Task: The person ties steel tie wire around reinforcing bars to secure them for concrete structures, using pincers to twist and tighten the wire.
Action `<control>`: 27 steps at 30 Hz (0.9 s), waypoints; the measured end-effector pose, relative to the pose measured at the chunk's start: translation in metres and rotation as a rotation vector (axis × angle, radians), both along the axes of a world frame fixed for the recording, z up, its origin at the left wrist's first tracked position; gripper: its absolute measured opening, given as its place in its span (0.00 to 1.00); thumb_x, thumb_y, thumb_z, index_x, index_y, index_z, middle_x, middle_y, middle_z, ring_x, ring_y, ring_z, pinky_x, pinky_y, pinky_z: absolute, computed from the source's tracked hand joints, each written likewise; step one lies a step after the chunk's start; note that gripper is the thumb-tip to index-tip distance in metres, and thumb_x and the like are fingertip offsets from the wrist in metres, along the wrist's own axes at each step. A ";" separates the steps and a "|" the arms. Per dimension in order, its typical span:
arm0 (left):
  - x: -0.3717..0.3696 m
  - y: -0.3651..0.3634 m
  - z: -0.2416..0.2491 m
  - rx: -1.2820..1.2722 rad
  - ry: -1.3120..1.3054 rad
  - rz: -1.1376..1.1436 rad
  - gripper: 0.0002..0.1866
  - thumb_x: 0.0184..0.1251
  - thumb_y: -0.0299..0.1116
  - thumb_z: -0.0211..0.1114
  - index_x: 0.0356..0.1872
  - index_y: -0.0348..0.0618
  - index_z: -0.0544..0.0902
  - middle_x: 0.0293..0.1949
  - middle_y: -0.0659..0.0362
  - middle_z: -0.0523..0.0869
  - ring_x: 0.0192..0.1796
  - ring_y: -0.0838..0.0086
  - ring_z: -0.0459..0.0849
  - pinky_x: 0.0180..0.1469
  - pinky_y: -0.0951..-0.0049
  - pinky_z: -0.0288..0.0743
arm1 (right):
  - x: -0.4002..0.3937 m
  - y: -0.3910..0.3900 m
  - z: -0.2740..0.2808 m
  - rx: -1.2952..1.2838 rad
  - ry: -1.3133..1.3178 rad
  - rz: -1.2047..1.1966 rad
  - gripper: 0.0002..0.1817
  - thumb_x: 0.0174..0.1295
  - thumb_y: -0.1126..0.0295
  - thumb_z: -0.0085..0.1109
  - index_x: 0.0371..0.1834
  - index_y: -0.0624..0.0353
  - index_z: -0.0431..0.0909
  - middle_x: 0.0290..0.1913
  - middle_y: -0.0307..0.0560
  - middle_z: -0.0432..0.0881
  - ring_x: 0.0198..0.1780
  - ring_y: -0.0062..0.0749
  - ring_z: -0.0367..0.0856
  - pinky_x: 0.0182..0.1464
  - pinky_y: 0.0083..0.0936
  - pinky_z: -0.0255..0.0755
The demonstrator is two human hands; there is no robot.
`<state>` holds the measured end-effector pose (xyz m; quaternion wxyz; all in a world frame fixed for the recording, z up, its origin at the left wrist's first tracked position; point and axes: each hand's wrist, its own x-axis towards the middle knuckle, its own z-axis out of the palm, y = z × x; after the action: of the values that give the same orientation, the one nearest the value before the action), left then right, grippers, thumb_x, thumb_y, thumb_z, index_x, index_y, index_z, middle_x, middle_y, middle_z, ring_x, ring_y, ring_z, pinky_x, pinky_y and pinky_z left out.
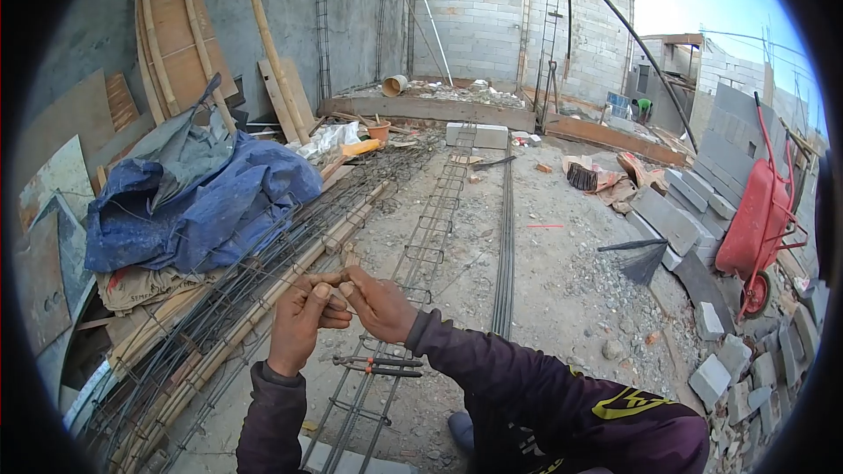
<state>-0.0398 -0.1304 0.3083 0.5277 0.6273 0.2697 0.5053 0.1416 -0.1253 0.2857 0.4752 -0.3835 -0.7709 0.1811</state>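
My left hand [303,320] and my right hand [378,303] meet in front of me, above a long rebar cage [436,219]. Both have thumb and fingers pinched together, tips close to each other. Whatever lies between the fingertips is too small to make out. Just below the hands, a pair of pincers [378,366] with dark handles and orange marks rests across the bars of the cage. The cage runs away from me along the ground, its stirrups spaced along the long bars.
Left of the cage lie bundled rebar and bamboo poles [263,303], with a blue tarp [211,202] beyond. Straight rebars [506,246] run along the right of the cage. Further right are grey blocks [667,219], a red wheelbarrow [757,211] and block rubble [733,355]. A person [644,108] bends far back.
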 end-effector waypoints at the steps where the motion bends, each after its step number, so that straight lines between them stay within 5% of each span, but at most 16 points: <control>1: -0.001 0.000 0.002 0.000 -0.001 -0.015 0.18 0.80 0.42 0.55 0.55 0.35 0.79 0.33 0.57 0.85 0.31 0.73 0.89 0.35 0.75 0.88 | -0.001 0.000 -0.002 -0.007 -0.020 0.018 0.11 0.79 0.62 0.41 0.51 0.59 0.68 0.25 0.58 0.74 0.27 0.57 0.77 0.30 0.41 0.66; 13: -0.048 0.010 0.030 0.071 -0.111 0.210 0.19 0.80 0.43 0.56 0.54 0.36 0.79 0.33 0.55 0.88 0.28 0.74 0.89 0.30 0.79 0.86 | -0.009 -0.012 -0.001 -0.007 -0.213 0.175 0.21 0.79 0.55 0.43 0.38 0.64 0.70 0.24 0.58 0.73 0.25 0.59 0.75 0.29 0.47 0.64; 16: -0.050 0.006 0.031 0.044 -0.137 0.202 0.18 0.80 0.42 0.55 0.54 0.35 0.79 0.33 0.54 0.88 0.29 0.73 0.90 0.32 0.78 0.87 | -0.019 -0.005 -0.008 0.170 -0.080 0.242 0.22 0.79 0.55 0.43 0.33 0.64 0.70 0.21 0.56 0.71 0.22 0.54 0.72 0.29 0.45 0.64; 19: -0.051 0.011 0.028 0.052 -0.188 0.190 0.18 0.81 0.41 0.53 0.55 0.35 0.78 0.34 0.53 0.88 0.30 0.72 0.90 0.33 0.76 0.89 | -0.015 -0.011 0.000 -0.196 -0.047 0.280 0.22 0.80 0.56 0.42 0.34 0.65 0.70 0.20 0.53 0.69 0.21 0.44 0.69 0.29 0.41 0.64; 27: -0.060 0.009 0.038 0.163 -0.349 0.195 0.18 0.82 0.41 0.50 0.56 0.36 0.77 0.39 0.52 0.88 0.37 0.69 0.91 0.38 0.74 0.90 | -0.007 -0.007 -0.003 -0.145 0.218 0.230 0.23 0.81 0.54 0.40 0.31 0.60 0.66 0.20 0.40 0.67 0.21 0.26 0.59 0.27 0.29 0.61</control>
<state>-0.0997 -0.1213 0.3464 0.4625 0.5419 0.1918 0.6750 0.1351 -0.1321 0.2827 0.5031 -0.3042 -0.7385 0.3300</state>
